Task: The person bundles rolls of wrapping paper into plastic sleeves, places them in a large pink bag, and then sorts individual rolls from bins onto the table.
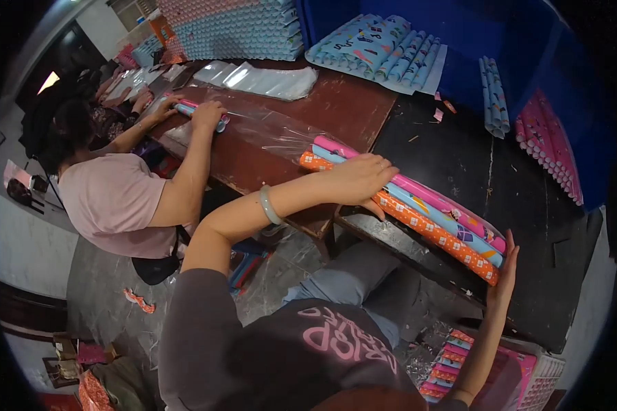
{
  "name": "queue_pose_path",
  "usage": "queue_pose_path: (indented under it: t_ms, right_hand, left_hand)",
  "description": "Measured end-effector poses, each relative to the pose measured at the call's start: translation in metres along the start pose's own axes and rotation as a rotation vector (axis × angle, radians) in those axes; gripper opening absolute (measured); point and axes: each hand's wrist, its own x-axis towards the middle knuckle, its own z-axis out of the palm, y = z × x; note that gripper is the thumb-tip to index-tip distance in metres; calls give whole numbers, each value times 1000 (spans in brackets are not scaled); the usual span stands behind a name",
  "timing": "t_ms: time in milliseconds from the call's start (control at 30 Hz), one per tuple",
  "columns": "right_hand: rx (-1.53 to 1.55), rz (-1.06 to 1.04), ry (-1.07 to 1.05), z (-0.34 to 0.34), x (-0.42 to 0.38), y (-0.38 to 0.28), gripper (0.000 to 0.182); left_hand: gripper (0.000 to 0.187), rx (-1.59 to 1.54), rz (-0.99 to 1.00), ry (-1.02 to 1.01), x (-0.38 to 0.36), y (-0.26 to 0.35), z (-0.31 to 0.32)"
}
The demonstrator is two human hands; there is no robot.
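Observation:
Three patterned wrapping paper rolls lie side by side: a pink roll (442,198), a blue roll (452,224) and an orange roll (432,236). Over their middle, my left hand (365,179) grips the bundle, fingers across the top and thumb on the near side. My right hand (504,270) is open, its stretched fingers and palm against the right ends of the rolls. A clear plastic sleeve (274,133) stretches from the left ends toward the co-worker's side.
At the left, a co-worker (116,198) handles other rolls (192,109). Plastic sleeves (257,79) lie on the brown table (349,103). Blue rolls (384,51) and pink rolls (545,144) sit by the blue wall panel (459,41). A basket (545,380) stands at lower right.

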Motion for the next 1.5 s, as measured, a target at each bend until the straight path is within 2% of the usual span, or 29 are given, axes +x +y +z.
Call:
queue_pose_path:
  t_ms: [167,233,267,333,367,467,500,533,567,633,700,833,933,1033,1133,1167,1267,1300,1333,1400,1433,1467,1500]
  right_hand:
    - [-16,-127,66,-11,-7,7,61]
    - [-52,-149,61,-19,-1,11,60]
    - [-41,-148,45,-24,1,15,60]
    - [-312,-219,116,-25,6,23,59]
    - [-301,-219,112,-24,6,24,59]
    - [-308,-233,133,-23,6,25,58]
    - [-304,-233,128,-20,6,25,58]
    - [-390,-254,119,-17,3,23,58]
    - [-478,-274,108,-14,1,20,57]
    - [-419,-264,100,-9,-5,17,56]
    - [-365,-259,90,-12,-5,15,56]
    - [-487,-254,192,-61,0,11,58]
    - [-360,-147,311,-90,-3,-2,60]
    - [-301,-112,373,-119,-13,-8,60]
    - [-235,-180,284,-172,-18,-4,60]
    - [-228,-202,262,-171,-21,-4,59]
    - [-339,-223,313,-158,-23,-11,56]
    - [-343,-239,294,-162,-19,-9,56]
    - [-291,-235,274,-169,-14,-6,57]
    - [-278,-238,312,-168,-11,-6,57]
    - [-271,-237,332,-167,-9,-9,57]
    - [-275,-207,385,-152,-13,-16,58]
    - [-280,-237,347,-158,-17,-14,58]
  left_hand:
    - [92,-30,-63,-73,10,13,6]
    - [102,-57,-24,-29,12,13,0]
    - [111,-179,-74,-80,11,11,-7]
    - [112,-80,-24,-80,-1,-1,-32]
    - [113,4,38,-73,-9,-10,-45]
    - [103,82,-75,-219,-47,-49,-55]
    - [87,-110,-100,-242,-53,-58,-50]
    - [87,-108,-105,-243,-53,-55,-46]
    - [79,-78,-87,-169,-51,-49,-38]
    - [65,-53,-43,-84,-41,-43,-21]
    - [65,-41,-11,-39,-27,-35,-7]
    - [64,-23,58,43,11,-11,17]
    - [65,-9,102,51,41,9,32]
    - [66,-2,111,85,72,30,59]
    - [68,31,121,97,103,63,77]
    - [68,56,120,91,112,70,79]
    - [73,53,81,5,130,84,78]
    - [82,-35,7,-149,136,89,69]
    - [82,-42,29,-150,136,87,70]
    - [93,-161,72,-73,134,80,67]
    - [101,-140,120,-75,131,74,52]
    - [101,-65,194,-34,125,61,45]
    - [101,8,267,10,119,45,41]
